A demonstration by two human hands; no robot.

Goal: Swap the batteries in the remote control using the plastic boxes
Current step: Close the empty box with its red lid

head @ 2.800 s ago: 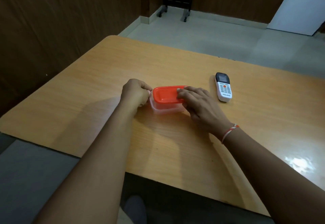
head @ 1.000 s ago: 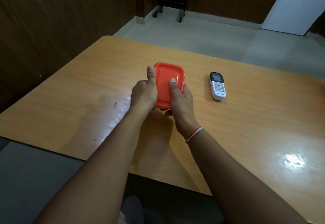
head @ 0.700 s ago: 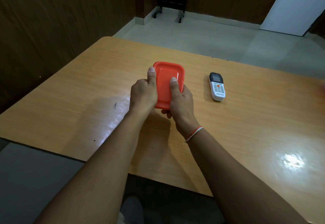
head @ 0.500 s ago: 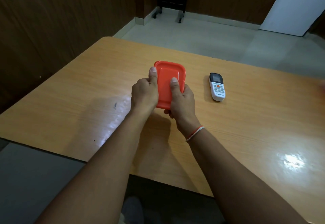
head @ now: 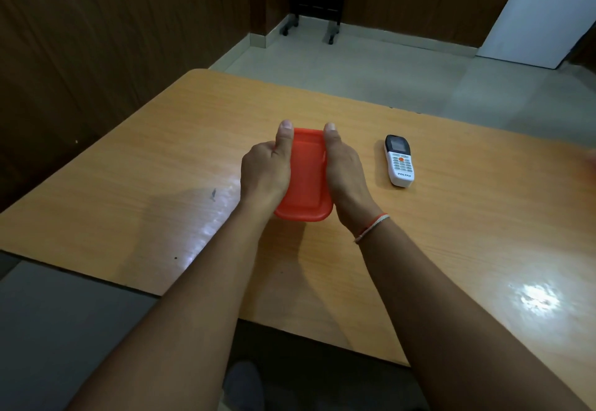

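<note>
A small plastic box with an orange lid [head: 307, 178] is held above the wooden table [head: 161, 168], lid facing me. My left hand [head: 266, 168] grips its left side and my right hand [head: 345, 172] grips its right side, both thumbs stretched up along the lid's long edges. The clear body of the box is hidden behind the lid and my fingers. A white remote control [head: 399, 160] with a dark screen lies face up on the table, a short way right of my right hand.
The table's left edge and rounded far corner lie close to a dark wood-panelled wall [head: 96, 39]. Beyond the table is a tiled floor with a dark wheeled stand [head: 314, 1]. A small dark mark [head: 213, 194] sits on the table left of my hands.
The box was lifted off the table and tilted so its lid faces me. Over the last half second my thumbs slid from the lid's face out to its side edges.
</note>
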